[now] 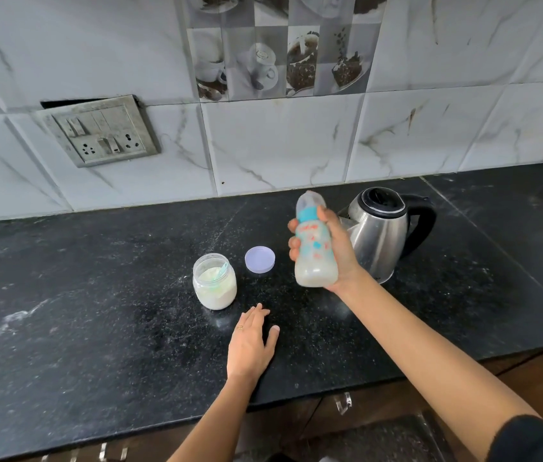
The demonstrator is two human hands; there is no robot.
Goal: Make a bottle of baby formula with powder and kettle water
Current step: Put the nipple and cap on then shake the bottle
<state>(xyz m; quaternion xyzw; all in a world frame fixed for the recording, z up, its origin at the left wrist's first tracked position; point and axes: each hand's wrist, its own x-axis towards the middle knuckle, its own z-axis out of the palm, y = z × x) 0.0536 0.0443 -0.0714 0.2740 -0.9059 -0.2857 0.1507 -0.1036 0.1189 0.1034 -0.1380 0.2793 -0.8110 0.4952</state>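
Black worktop [96, 311] carries all. Steel kettle [380, 241] near back edge. Your right hand [338, 258], arm stretched forward, fingers wrapped round baby bottle [315, 251], held above worktop before kettle, milky liquid inside. Your left hand [251, 345] flat near front edge, fingers straight, holding nothing. Open powder jar [214, 285] mid-worktop, lid [259, 259] just beside

No text can be read — the red print on the bottle [315, 251] is too blurred.

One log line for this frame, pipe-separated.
right hand: grips baby bottle, milky mix inside | left hand: rests on countertop | powder jar: open, lid beside | kettle: behind bottle
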